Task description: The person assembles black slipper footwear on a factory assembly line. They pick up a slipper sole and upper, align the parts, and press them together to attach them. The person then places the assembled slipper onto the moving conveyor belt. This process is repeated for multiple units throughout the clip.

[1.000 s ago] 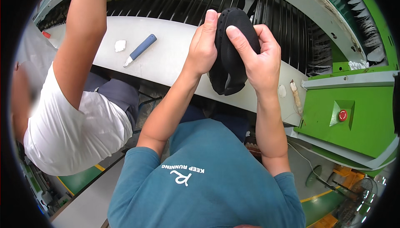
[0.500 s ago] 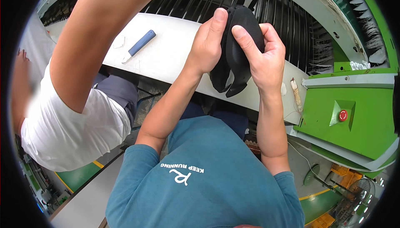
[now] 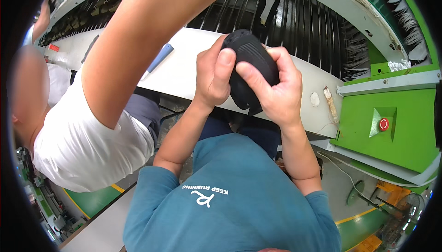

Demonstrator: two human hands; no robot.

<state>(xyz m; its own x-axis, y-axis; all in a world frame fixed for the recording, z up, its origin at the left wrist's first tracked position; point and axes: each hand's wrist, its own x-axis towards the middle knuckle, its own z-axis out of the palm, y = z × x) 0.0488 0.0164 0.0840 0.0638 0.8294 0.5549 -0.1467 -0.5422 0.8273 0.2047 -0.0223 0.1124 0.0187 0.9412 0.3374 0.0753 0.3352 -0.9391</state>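
Two hands, left hand (image 3: 212, 75) and right hand (image 3: 271, 91), grip clamped around black sock (image 3: 251, 61).

We cannot see the black sock's (image 3: 251, 63) lower part behind our right hand (image 3: 271, 91); a co-worker's arm (image 3: 138, 35) hides the white worktop's (image 3: 193, 75) left end.

Two hands, the left hand (image 3: 212, 78) and the right hand (image 3: 271, 88), gripped one black shoe piece (image 3: 248, 65) between them. One blue-handled tool (image 3: 159, 58) lay on the one white bench (image 3: 184, 75). One more dark sole (image 3: 268, 3) sat on the slatted conveyor (image 3: 313, 26). There was one red button (image 3: 383, 124) on the one green machine panel (image 3: 405, 127). One other person's arm (image 3: 138, 45) crossed overhead.
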